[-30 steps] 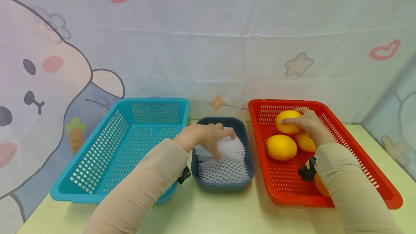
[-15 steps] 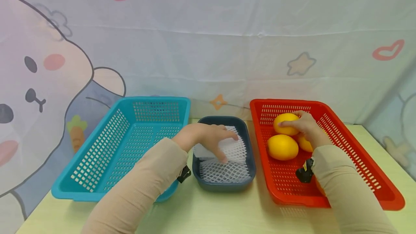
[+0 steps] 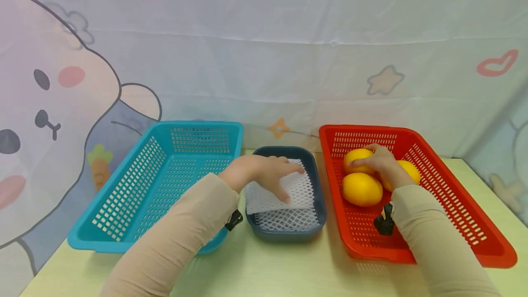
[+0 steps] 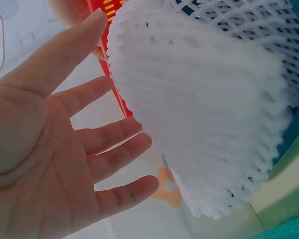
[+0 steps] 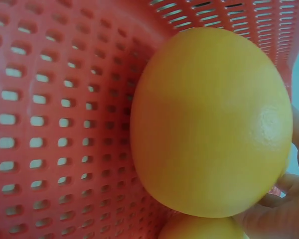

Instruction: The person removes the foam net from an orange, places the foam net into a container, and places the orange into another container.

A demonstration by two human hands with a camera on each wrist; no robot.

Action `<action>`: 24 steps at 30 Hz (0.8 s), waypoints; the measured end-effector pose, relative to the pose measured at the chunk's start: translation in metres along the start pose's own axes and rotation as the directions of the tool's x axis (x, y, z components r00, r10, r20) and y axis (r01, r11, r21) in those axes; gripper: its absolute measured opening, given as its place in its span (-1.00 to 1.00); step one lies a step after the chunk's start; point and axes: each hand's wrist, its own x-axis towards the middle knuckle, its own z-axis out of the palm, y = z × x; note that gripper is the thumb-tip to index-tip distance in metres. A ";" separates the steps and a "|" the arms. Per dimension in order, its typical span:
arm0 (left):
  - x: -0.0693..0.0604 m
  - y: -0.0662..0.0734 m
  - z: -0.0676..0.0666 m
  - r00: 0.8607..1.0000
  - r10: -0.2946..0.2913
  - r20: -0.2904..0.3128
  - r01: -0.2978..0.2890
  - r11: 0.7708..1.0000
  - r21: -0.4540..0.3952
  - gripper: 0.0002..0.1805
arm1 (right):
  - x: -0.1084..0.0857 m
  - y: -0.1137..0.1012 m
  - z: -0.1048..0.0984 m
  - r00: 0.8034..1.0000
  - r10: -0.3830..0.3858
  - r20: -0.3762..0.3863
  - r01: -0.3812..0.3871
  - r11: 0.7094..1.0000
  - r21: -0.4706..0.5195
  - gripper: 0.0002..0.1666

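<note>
In the head view, my right hand holds a yellow oval fruit low in the red basket, with fingers over its far side and thumb at its left. A second yellow fruit lies just in front, and another shows right of the hand. One large yellow fruit fills the right wrist view and hides most of that hand. My left hand hovers with spread fingers over white foam nets in a dark blue-grey box. Its fingertips lie near the net edge in the left wrist view; contact cannot be told.
The red basket stands at the right of the pale table. A turquoise basket is at the left, partly behind my left sleeve. Between them stands the dark box. A printed cloth hangs behind.
My right hand has lowered slightly and moved left with the fruit, uncovering the fruit at its right. The upper foam net's front edge has come nearer under my left hand.
</note>
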 end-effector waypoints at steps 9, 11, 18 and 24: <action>0.001 -0.003 0.001 1.000 -0.016 -0.011 0.016 1.000 -0.016 -0.10 | -0.001 0.002 0.002 0.996 0.022 0.086 -0.023 1.000 0.012 0.07; 0.001 -0.004 0.001 1.000 -0.023 -0.010 0.023 1.000 -0.019 -0.08 | -0.002 0.002 0.001 0.993 0.024 0.112 -0.026 1.000 0.017 0.06; -0.004 -0.006 0.002 0.999 -0.026 -0.021 0.025 0.999 -0.046 -0.09 | -0.007 -0.003 -0.006 0.987 -0.038 0.157 0.057 0.991 -0.120 0.03; -0.010 -0.014 0.002 0.999 -0.029 -0.040 0.025 0.996 -0.085 -0.10 | -0.012 -0.011 -0.020 0.978 -0.068 0.196 0.122 0.954 -0.275 -0.12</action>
